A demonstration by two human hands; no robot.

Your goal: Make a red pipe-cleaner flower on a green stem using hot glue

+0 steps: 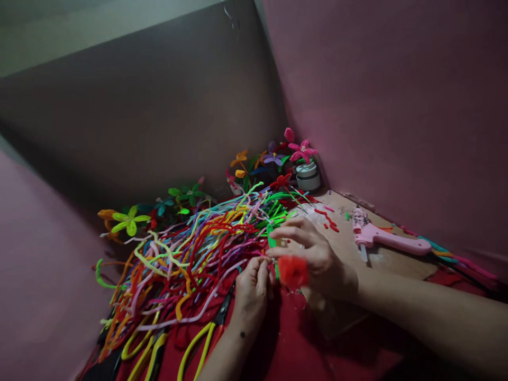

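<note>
My left hand [252, 286] is closed in a pinch, with thumb and forefinger on the thin stem of a red pipe-cleaner flower [292, 272]. The flower head is blurred and stands in front of my right palm. My right hand [315, 256] reaches in from the right, its thumb and fingers bent together at a green pipe cleaner [271, 236] by the stem. The fingertips partly hide where green strand and stem meet. Left of both hands spreads a big heap of many-coloured pipe cleaners [198, 238].
Yellow-handled scissors [196, 346] and other yellow-handled tools [145, 349] lie at the front left on red cloth [286, 338]. A pink glue gun [397, 241] rests on a board [413, 267] at right. Finished flowers [130, 220] and a grey-white jar [308, 177] line the back, by the walls.
</note>
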